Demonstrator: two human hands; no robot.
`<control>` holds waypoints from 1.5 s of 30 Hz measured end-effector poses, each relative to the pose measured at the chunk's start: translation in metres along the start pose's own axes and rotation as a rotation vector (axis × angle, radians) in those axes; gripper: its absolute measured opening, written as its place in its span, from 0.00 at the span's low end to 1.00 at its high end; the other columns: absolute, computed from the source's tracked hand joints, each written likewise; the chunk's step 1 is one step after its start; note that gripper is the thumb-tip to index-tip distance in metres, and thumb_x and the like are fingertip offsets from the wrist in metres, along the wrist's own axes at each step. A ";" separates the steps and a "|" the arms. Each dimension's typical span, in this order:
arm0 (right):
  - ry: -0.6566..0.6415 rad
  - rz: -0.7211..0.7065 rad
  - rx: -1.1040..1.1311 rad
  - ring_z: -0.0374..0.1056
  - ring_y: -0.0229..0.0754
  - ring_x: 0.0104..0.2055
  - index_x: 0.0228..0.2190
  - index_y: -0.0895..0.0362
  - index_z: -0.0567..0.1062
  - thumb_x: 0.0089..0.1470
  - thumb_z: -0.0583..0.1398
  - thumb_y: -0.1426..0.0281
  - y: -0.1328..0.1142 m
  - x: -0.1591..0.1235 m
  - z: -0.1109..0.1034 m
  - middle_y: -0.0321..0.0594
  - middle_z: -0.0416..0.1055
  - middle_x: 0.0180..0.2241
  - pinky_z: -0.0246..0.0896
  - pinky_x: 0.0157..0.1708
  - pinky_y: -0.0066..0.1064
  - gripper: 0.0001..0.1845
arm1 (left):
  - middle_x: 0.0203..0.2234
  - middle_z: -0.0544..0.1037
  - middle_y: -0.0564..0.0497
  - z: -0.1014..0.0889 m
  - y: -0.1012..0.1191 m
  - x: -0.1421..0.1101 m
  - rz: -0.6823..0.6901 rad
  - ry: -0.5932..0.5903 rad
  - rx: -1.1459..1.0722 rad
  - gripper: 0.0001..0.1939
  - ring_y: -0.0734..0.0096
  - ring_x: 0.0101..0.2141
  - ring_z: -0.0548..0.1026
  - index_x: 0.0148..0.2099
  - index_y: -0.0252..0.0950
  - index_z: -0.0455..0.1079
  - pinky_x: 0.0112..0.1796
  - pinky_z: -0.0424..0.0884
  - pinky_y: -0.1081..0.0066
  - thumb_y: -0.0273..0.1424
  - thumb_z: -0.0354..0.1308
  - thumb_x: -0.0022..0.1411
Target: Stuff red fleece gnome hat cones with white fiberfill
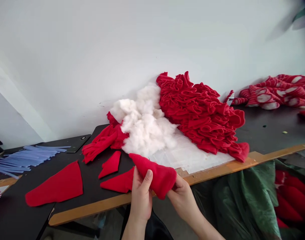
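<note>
Tabletop [91,181]: dark, beyond the grip
Red cone [157,176]: clamped in left hand [142,191], right hand [181,196] gripping wide end
White stuffing [144,125]: just beyond
Red heap [202,113]: beyond, rightward
Flat piece [117,182]: partly blocked by left hand

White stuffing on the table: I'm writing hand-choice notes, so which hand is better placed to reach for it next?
Probably the right hand, at the wide end of the red cone. The left hand looks nearer the white stuffing, but it clasps the cone's body, thumb on top.
</note>
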State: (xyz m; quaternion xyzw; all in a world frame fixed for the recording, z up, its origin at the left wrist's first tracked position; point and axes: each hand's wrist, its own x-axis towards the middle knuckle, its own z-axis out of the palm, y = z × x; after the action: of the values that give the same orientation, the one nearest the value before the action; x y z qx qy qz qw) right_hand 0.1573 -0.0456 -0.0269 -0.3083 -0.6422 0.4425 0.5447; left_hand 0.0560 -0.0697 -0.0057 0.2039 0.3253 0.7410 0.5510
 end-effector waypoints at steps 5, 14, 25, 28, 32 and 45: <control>0.013 -0.102 -0.048 0.70 0.46 0.44 0.43 0.54 0.74 0.56 0.56 0.72 -0.001 -0.009 -0.002 0.44 0.72 0.44 0.70 0.42 0.37 0.13 | 0.30 0.77 0.52 -0.006 -0.002 0.008 0.088 0.181 0.045 0.14 0.68 0.33 0.75 0.37 0.36 0.69 0.38 0.69 0.69 0.30 0.67 0.46; -0.014 -0.518 -0.482 0.67 0.46 0.47 0.46 0.50 0.72 0.55 0.50 0.81 0.023 -0.009 -0.016 0.45 0.70 0.44 0.69 0.43 0.37 0.21 | 0.31 0.78 0.51 -0.002 -0.001 0.003 -0.058 0.138 -0.144 0.15 0.73 0.31 0.75 0.41 0.37 0.69 0.35 0.70 0.71 0.36 0.64 0.52; 0.050 -0.106 -0.108 0.71 0.43 0.37 0.42 0.49 0.74 0.57 0.57 0.68 0.017 -0.028 -0.001 0.38 0.74 0.35 0.70 0.38 0.31 0.11 | 0.43 0.76 0.38 0.006 -0.008 0.003 -0.145 0.167 -0.174 0.21 0.55 0.46 0.74 0.46 0.32 0.69 0.46 0.68 0.59 0.41 0.60 0.55; 0.083 -0.053 -0.065 0.69 0.40 0.31 0.36 0.51 0.77 0.56 0.58 0.69 0.018 -0.023 -0.009 0.35 0.74 0.30 0.68 0.35 0.28 0.08 | 0.45 0.76 0.41 0.003 -0.001 0.000 -0.096 0.143 -0.118 0.23 0.55 0.48 0.72 0.51 0.36 0.66 0.48 0.66 0.56 0.43 0.57 0.57; 0.072 0.031 0.037 0.68 0.42 0.35 0.36 0.53 0.78 0.54 0.60 0.68 0.017 -0.021 -0.019 0.37 0.75 0.33 0.65 0.39 0.30 0.08 | 0.44 0.76 0.39 -0.004 0.011 0.006 -0.010 0.138 -0.076 0.21 0.55 0.48 0.72 0.45 0.32 0.70 0.51 0.63 0.58 0.43 0.55 0.59; -0.029 -0.171 -0.231 0.62 0.48 0.55 0.52 0.52 0.67 0.58 0.53 0.74 0.012 -0.030 -0.006 0.45 0.65 0.54 0.63 0.52 0.39 0.20 | 0.44 0.76 0.42 -0.002 -0.014 0.004 -0.003 0.148 -0.247 0.28 0.54 0.47 0.73 0.57 0.40 0.61 0.46 0.69 0.56 0.39 0.60 0.56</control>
State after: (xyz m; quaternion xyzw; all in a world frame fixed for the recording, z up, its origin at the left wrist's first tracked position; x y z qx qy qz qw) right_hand 0.1691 -0.0658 -0.0502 -0.3066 -0.7207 0.3219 0.5319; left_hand 0.0635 -0.0638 -0.0170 0.0789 0.2716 0.7875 0.5476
